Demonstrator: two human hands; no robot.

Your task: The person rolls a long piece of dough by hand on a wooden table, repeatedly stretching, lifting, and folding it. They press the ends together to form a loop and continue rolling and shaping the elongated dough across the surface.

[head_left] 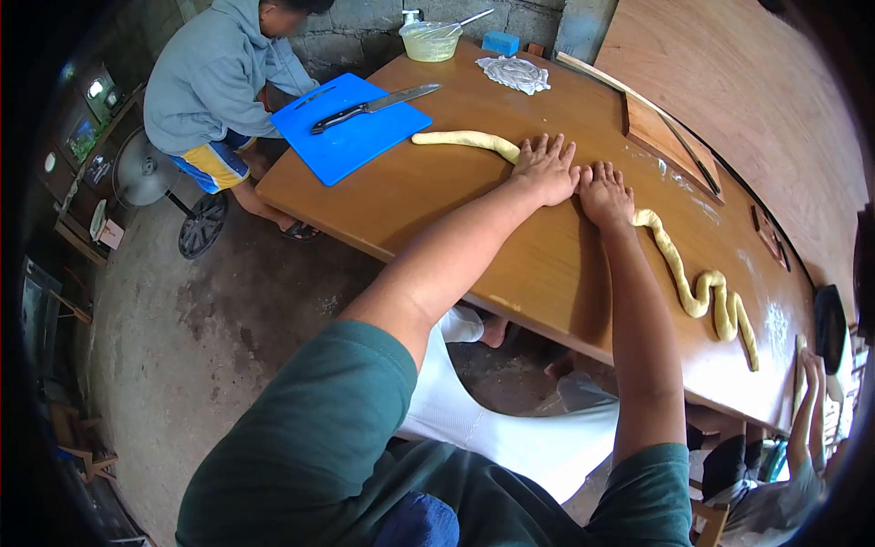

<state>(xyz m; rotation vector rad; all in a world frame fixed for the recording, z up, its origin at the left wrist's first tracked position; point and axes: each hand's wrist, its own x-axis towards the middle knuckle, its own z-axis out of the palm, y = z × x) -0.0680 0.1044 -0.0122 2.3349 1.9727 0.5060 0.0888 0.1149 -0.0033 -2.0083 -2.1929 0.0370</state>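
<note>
A long pale-yellow dough rope [675,262] lies across the wooden table [419,205]. Its straight end is at the left and its right part bends in a zigzag. My left hand [545,171] rests flat, fingers spread, over the rope's middle. Beside it, thumbs close together, my right hand [603,193] presses flat, palm down, fingers stretched out. Both palms hide the stretch of dough beneath them. Left of the rope, a black-handled knife [375,107] lies on a blue cutting board [351,155].
A bowl with a whisk [428,44], a blue block [500,42] and a crumpled white sheet [513,75] stand at the back. Wooden boards [673,146] line the far edge. One person [214,82] is at the left; another person's hands [808,392] show at lower right.
</note>
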